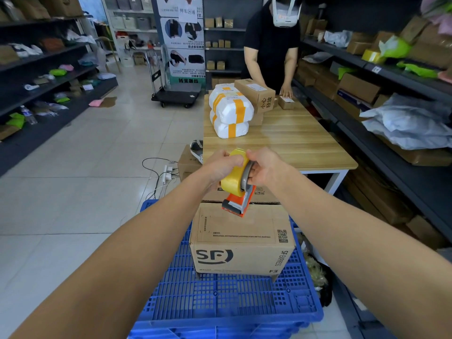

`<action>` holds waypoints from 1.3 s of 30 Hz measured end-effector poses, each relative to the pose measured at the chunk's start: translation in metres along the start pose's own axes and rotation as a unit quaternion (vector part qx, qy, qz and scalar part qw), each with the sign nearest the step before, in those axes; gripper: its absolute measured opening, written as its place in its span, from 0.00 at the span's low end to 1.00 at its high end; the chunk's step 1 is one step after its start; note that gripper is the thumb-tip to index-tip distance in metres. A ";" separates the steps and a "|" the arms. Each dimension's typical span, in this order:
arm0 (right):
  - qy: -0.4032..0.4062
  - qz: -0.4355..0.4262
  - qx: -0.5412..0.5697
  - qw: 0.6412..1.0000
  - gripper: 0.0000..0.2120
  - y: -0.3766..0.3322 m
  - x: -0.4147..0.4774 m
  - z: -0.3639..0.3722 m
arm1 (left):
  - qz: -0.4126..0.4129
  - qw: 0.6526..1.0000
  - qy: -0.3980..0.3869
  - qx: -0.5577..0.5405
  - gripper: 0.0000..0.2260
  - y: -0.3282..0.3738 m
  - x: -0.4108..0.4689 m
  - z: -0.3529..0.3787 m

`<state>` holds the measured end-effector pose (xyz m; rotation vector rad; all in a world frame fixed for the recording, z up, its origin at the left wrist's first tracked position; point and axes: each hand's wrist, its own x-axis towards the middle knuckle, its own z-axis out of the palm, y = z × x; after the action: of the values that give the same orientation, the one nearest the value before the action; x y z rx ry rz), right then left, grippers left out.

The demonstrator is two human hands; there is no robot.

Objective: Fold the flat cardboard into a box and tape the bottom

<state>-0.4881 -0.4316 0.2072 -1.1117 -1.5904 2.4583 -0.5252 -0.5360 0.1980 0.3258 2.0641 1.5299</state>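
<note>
A folded brown cardboard box (242, 241) with an SF logo stands on a blue plastic pallet (227, 302) in front of me. Above its far edge I hold an orange tape dispenser (238, 201) loaded with a yellow tape roll (233, 177). My left hand (221, 166) grips the roll from the left. From the right, my right hand (263, 168) grips the dispenser's grey hub and side. The dispenser's blade end hangs just above the box top; whether it touches is unclear.
A wooden table (293, 140) stands beyond, bearing white taped parcels (231, 111) and small cartons (256, 94). Another person (271, 42) stands at its far end. Dark shelves with goods line both sides. Cables and a power strip (167, 173) lie on the tiled floor at left.
</note>
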 end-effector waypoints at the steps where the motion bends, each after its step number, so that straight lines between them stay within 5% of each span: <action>1: -0.002 0.001 0.002 1.000 0.16 0.000 0.001 0.000 | 0.002 1.000 -0.002 0.004 0.25 0.000 0.000 0.000; 17: -0.015 0.004 0.001 1.000 0.15 0.000 -0.001 0.002 | 0.000 1.000 -0.015 -0.009 0.29 -0.003 0.002 -0.008; 39: -0.009 0.015 0.015 1.000 0.06 0.006 -0.010 0.001 | 0.031 0.999 -0.005 0.026 0.14 -0.004 -0.005 -0.006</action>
<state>-0.4796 -0.4391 0.2081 -1.1220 -1.5462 2.5095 -0.5240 -0.5443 0.1963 0.4195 2.1072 1.5088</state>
